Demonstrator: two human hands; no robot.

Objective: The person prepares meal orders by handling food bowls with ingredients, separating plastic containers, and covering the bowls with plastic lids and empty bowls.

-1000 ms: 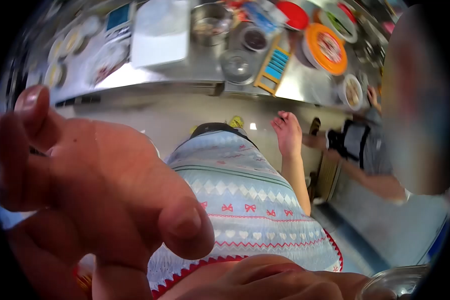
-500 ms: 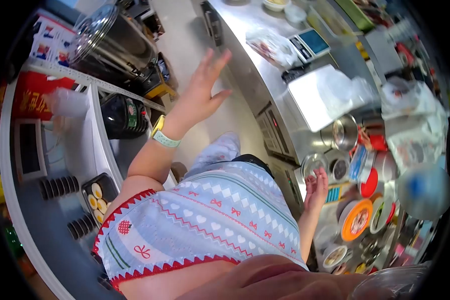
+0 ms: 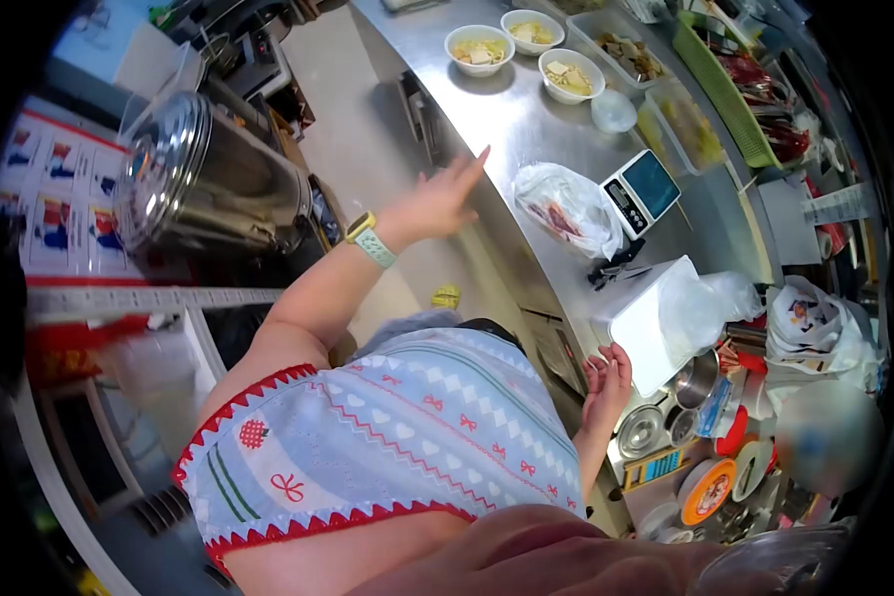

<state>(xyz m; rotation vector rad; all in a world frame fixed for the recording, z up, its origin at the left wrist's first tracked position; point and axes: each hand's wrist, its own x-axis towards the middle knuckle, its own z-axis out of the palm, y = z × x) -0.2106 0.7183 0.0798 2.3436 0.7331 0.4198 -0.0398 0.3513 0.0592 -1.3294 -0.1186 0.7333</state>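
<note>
My left hand [image 3: 442, 202], with a yellow watch [image 3: 361, 226] on a pale green band at its wrist, reaches over the floor towards the metal counter [image 3: 507, 139]. Its fingers are spread and hold nothing. My right hand [image 3: 606, 382] hangs beside the counter's near edge, close to a white board [image 3: 649, 338]. Its fingers are loosely bent and apart, and no held object is discernible. Near the left hand lie a clear plastic bag [image 3: 571, 214] with reddish contents and a digital scale [image 3: 642, 194].
Three white bowls of food [image 3: 480, 50] stand at the counter's far end, near a green basket [image 3: 730, 89]. An orange-rimmed lid [image 3: 707, 491] and a metal pot [image 3: 696, 379] are at the right. A large steel container [image 3: 214, 179] and shelving stand left.
The view has swung towards the bowls' end of the counter. My left hand, close to the camera a second ago, is now stretched out over the floor. My right hand remains beside the counter.
</note>
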